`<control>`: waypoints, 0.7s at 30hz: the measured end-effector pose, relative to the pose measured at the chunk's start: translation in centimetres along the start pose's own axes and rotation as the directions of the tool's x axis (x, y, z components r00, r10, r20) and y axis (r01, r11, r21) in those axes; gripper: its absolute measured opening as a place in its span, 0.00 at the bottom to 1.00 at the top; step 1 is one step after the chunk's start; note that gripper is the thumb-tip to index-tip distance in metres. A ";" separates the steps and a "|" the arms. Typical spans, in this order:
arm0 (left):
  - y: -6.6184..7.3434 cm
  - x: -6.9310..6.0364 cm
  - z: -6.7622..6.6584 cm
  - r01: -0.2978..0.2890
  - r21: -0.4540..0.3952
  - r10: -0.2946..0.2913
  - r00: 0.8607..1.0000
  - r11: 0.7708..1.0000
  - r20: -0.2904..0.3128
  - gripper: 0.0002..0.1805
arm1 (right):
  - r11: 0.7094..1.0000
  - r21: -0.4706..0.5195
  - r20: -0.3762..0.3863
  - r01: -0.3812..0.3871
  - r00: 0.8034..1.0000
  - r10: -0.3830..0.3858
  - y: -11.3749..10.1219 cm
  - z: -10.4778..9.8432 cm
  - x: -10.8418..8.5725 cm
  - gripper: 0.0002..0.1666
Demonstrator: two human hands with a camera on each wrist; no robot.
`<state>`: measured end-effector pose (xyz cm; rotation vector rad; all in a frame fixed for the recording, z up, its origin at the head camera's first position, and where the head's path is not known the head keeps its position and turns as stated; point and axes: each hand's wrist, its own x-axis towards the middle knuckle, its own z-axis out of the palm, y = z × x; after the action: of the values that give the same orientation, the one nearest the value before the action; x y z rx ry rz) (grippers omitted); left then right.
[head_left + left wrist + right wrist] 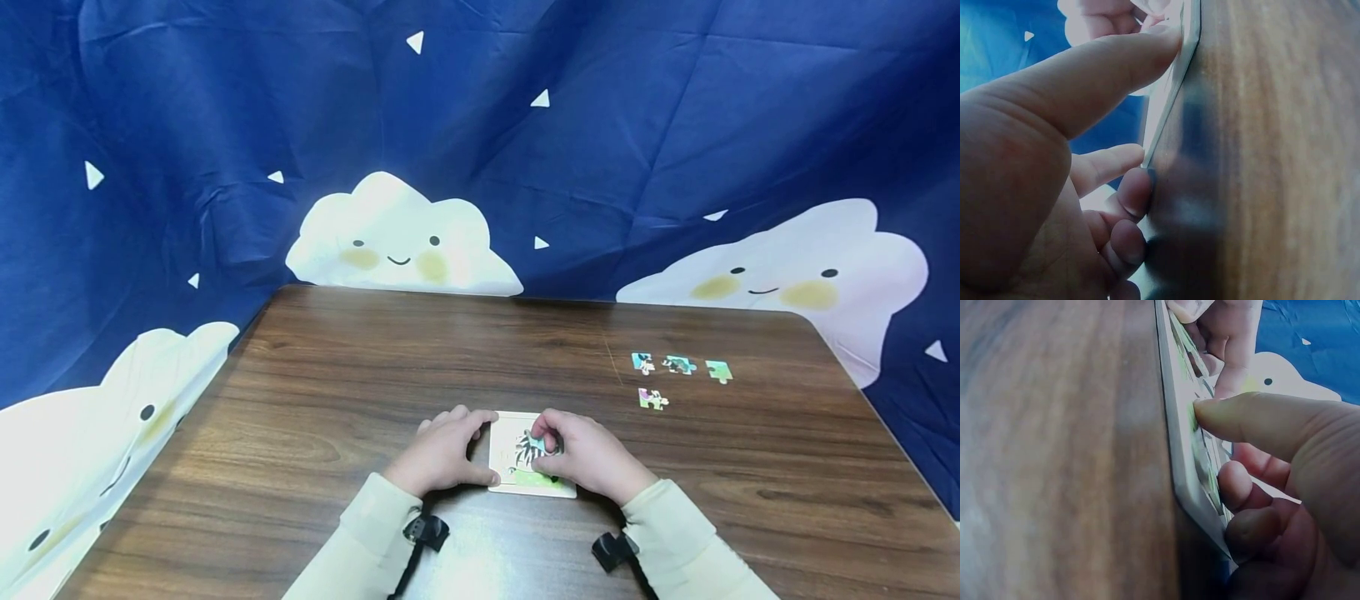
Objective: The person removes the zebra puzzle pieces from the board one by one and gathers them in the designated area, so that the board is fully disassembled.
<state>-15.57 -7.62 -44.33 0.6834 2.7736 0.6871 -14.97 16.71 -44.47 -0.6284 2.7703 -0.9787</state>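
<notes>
Steadying board (501,446) by its left edge with left hand (442,450), thumb and index extended, not clenched. Lying flat on table (337,375) between hands, board. Pinching zebra pieces (525,452) over board with right hand (592,454), thumb and fingers curled; seating unclear. Sitting farther right on table, four loose pieces (680,365). Probably part done: zebra mostly assembled, four left to place.

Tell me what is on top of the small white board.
A zebra picture with green below it. The right hand covers some of its right side; what is beneath cannot be seen.
</notes>
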 end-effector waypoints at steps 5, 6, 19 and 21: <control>0.0 0.0 0.0 0.005 0.001 -0.005 1.000 1.000 0.003 0.46 | 1.000 0.004 -0.017 0.016 1.000 -0.016 0.1 0.1 0.0 0.13; 0.0 0.0 0.0 0.006 0.001 -0.006 1.000 1.000 0.004 0.46 | 1.000 0.005 -0.025 0.023 0.999 -0.023 0.2 0.1 0.0 0.12; -0.1 0.1 0.1 0.005 0.008 -0.005 1.000 1.000 0.009 0.47 | 0.999 -0.012 -0.097 0.029 0.995 -0.030 0.5 0.5 0.2 0.08; -0.1 0.1 0.1 0.006 0.005 -0.006 1.000 1.000 0.013 0.48 | 0.999 -0.019 -0.103 0.028 0.994 -0.030 0.6 0.6 0.3 0.08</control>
<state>-15.62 -7.61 -44.43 0.6775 2.7653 0.6729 -15.24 16.65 -45.27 -0.6404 2.8698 -1.0217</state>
